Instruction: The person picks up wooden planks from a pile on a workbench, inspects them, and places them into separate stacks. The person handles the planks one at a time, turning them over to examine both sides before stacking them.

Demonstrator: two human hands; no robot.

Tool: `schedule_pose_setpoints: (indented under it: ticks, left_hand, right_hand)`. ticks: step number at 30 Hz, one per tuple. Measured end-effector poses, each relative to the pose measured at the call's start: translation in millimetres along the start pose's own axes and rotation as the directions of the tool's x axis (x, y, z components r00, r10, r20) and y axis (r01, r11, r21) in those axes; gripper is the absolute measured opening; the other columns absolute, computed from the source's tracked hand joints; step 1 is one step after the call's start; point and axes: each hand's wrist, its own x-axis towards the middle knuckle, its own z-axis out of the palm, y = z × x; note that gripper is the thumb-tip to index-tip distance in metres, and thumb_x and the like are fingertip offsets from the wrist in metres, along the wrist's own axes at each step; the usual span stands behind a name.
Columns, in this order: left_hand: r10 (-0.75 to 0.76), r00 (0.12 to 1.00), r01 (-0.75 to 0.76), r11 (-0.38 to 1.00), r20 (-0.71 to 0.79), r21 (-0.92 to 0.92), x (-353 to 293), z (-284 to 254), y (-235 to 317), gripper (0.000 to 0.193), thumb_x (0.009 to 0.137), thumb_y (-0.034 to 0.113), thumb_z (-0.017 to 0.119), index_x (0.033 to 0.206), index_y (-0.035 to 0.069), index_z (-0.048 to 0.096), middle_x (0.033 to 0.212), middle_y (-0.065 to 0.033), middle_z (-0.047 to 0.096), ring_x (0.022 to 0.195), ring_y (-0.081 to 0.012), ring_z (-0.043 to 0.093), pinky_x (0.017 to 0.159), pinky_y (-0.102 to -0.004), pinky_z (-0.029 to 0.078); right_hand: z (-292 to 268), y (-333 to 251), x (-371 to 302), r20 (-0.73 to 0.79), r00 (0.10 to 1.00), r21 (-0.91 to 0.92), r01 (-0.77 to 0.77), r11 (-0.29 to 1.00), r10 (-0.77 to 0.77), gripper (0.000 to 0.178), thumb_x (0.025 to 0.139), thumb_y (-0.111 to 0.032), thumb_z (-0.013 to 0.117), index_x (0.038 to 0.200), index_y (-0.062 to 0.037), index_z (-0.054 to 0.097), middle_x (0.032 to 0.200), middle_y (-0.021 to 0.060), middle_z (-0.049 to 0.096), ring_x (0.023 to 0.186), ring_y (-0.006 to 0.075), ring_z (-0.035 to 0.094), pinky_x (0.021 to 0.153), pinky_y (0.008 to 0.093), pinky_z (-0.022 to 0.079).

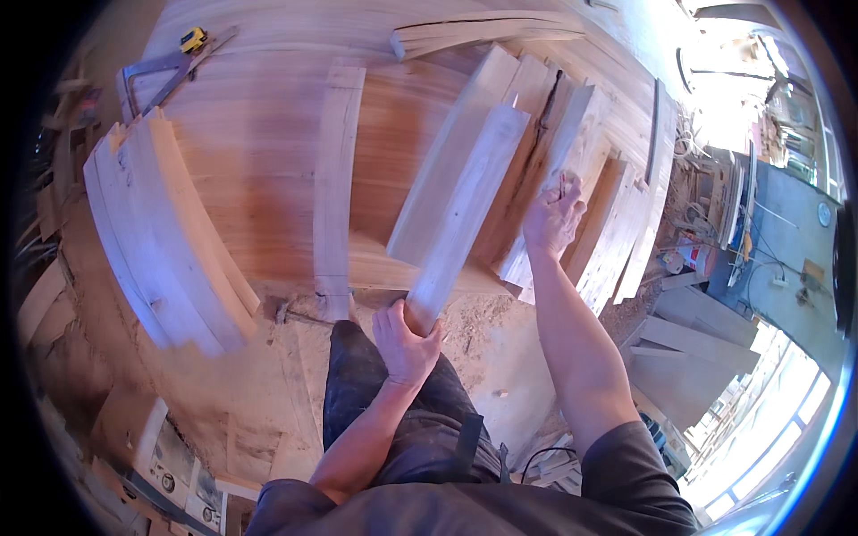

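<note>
My left hand (pixel 407 344) is closed around the near end of a pale wooden board (pixel 469 210), which slants away over other boards. My right hand (pixel 552 214) is above the boards to the right, its fingers pinched together. A slim bit with a reddish tip shows at those fingers, too small to name. Under and beside the held board lie a wider plank (pixel 454 152) and a plank with a dark crack (pixel 536 138). Farther left, a single narrow board (pixel 337 179) with pencil-like lines across it rests on the wooden tabletop (pixel 246 152).
A stack of thick boards (pixel 170 232) stands at the left edge. Beyond it lie a frame-shaped metal tool (pixel 161 76) and a yellow-black tape measure (pixel 193 38). A cracked offcut (pixel 487 34) lies at the far side. Sheet panels (pixel 693 357) lean at the right.
</note>
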Motion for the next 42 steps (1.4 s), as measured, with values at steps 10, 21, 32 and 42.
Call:
schedule_pose_setpoints:
  ticks: [10, 21, 32, 42]
  left_hand:
    - [0.158, 0.987, -0.159, 0.985, 0.010, 0.073, -22, -12, -17, 0.087, 0.068, 0.015, 0.088, 0.142, 0.000, 0.046, 0.113, -0.0226, 0.054, 0.103, -0.0432, 0.052, 0.090, -0.0542, 0.043]
    - [-0.069, 0.986, 0.094, 0.983, 0.153, -0.160, -83, -27, -60, 0.082, 0.080, 0.020, 0.084, 0.147, -0.001, 0.042, 0.139, -0.0240, 0.049, 0.128, -0.0417, 0.048, 0.111, -0.0487, 0.040]
    - [-0.177, 0.963, 0.216, 0.958, 0.205, -0.186, -19, -24, -44, 0.050, 0.088, 0.022, 0.072, 0.130, -0.003, 0.063, 0.123, -0.0174, 0.067, 0.115, -0.0283, 0.064, 0.103, -0.0382, 0.047]
    - [-0.286, 0.908, 0.315, 0.948, 0.306, -0.052, 43, -16, 1, 0.041, 0.085, 0.031, 0.074, 0.110, -0.002, 0.075, 0.093, -0.0168, 0.076, 0.089, -0.0258, 0.075, 0.082, -0.0350, 0.056]
  right_hand:
    - [7, 2, -4, -0.002, 1.000, 0.046, 0.028, 0.999, -0.028, 0.058, 0.100, -0.034, 0.039, 0.155, -0.0181, 0.034, 0.132, 0.0281, 0.050, 0.121, 0.0465, 0.058, 0.100, 0.0576, 0.046]
    - [-4, -5, -11, 0.027, 0.999, 0.023, 0.044, 0.999, -0.044, 0.056, 0.100, -0.033, 0.037, 0.153, -0.0125, 0.033, 0.127, 0.0303, 0.051, 0.115, 0.0450, 0.059, 0.100, 0.0527, 0.045]
    - [-2, -2, -6, 0.031, 0.999, 0.070, -0.024, 0.997, 0.022, 0.057, 0.099, -0.038, 0.038, 0.151, -0.0156, 0.041, 0.136, 0.0274, 0.052, 0.123, 0.0415, 0.060, 0.106, 0.0526, 0.045]
    - [-3, 5, -1, 0.072, 0.997, 0.054, 0.035, 0.998, -0.039, 0.060, 0.101, -0.029, 0.040, 0.156, -0.0056, 0.030, 0.126, 0.0299, 0.049, 0.112, 0.0422, 0.060, 0.097, 0.0509, 0.048]
